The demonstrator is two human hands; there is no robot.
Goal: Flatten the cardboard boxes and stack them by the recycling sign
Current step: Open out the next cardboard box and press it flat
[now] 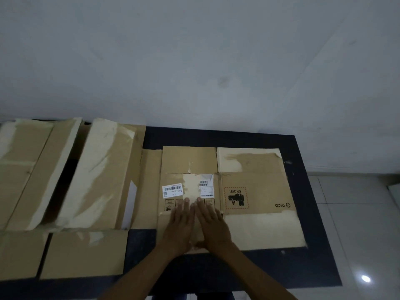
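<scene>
- A flattened cardboard box (227,191), printed PICO and UN 3481, lies flat on the dark tabletop (307,263), right of centre.
- The left hand (180,226) and the right hand (213,224) rest side by side on its near middle panel, palms down, fingers (186,205) straight and close together, holding nothing.
- More flattened boxes (95,178) lie across the tabletop's left side, just beside it.

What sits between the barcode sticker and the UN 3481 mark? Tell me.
In the head view, a torn white shipping label lies between the barcode sticker and the UN 3481 mark.
</scene>
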